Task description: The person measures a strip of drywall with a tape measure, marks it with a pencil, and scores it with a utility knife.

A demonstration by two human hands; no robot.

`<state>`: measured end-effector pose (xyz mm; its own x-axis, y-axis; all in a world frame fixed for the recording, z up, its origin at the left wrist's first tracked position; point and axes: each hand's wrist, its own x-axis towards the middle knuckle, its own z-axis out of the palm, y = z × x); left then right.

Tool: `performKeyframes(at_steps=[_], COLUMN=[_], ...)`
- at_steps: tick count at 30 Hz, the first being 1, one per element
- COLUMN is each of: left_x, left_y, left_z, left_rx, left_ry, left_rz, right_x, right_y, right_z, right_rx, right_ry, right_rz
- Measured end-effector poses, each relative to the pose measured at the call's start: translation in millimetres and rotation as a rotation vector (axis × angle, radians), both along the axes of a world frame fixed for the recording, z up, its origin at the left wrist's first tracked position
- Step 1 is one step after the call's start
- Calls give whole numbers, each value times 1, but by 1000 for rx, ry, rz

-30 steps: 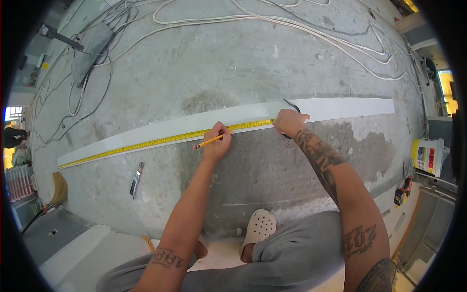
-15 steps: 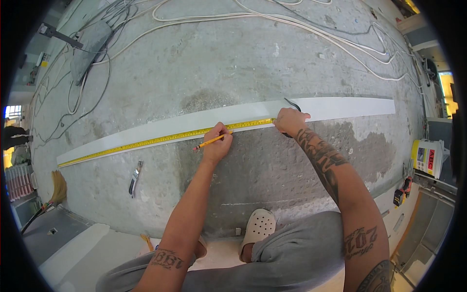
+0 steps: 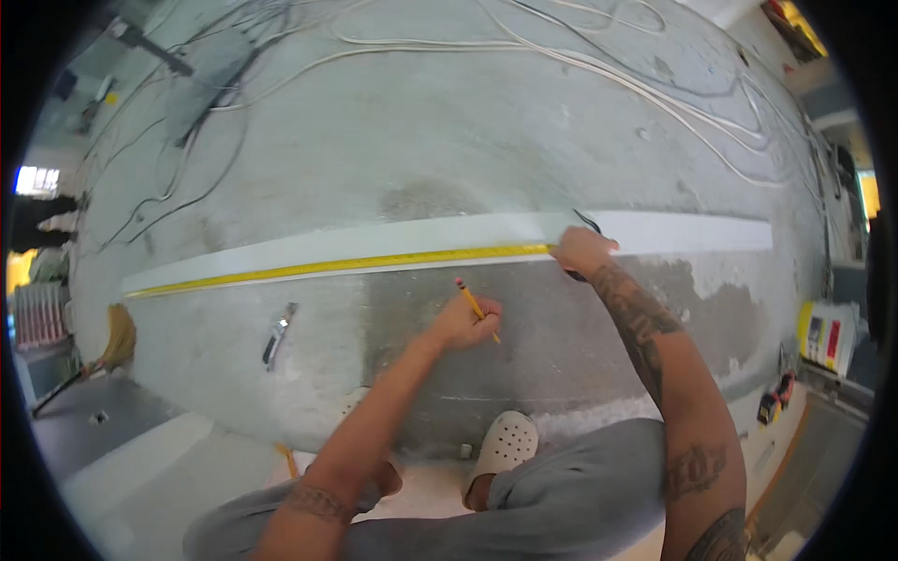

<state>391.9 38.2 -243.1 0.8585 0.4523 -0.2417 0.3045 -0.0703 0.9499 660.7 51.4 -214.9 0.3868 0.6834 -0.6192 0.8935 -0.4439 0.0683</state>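
Note:
A long white board lies across the concrete floor in front of me. Along its near edge runs an extended yellow tape measure, its far-left end at the board's left tip. My right hand is closed around the tape measure's case at the board's right half; the hand hides most of the case, and a black strap pokes out above. Off the board, on the near side, my left hand grips a yellow pencil, eraser end up and point toward the floor. A utility knife rests on the floor to the left.
Pale cables snake over the floor at the far side. A grey slab-like piece lies far left among cords. A straw broom is at the left, a white bucket and a power tool at the right.
My left hand has drawn the pencil back off the tape and board toward me, turning it more upright. My right hand stays on the tape measure. The whole view has shifted slightly.

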Motion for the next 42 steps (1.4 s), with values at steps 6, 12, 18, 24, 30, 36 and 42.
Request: performKeyframes(at_steps=[6,12,18,24,30,36,42], left_x=[-95,-218,-246,-254,-252,-251,-259], left_y=[31,99,122,129,137,139,145], left_z=[-33,-10,-3,0,3,3,-12], left_rx=[-472,-391,-374,-450,-470,-489,-648], left_ry=[-295,-413,-296,-381,-413,-404,-330], left_rz=[1670,1983,1971,1904,1915,1872,1691], right_x=[101,55,49,40,38,44,53], right_y=[-26,-24,-15,-6,-8,-7,-9], right_z=[-42,33,43,54,54,51,51], right_rx=[-63,-237,-240,-207,-211,-203,-90], right_ry=[481,597,573,572,546,538,507], right_rz=[423,138,108,131,111,114,136])
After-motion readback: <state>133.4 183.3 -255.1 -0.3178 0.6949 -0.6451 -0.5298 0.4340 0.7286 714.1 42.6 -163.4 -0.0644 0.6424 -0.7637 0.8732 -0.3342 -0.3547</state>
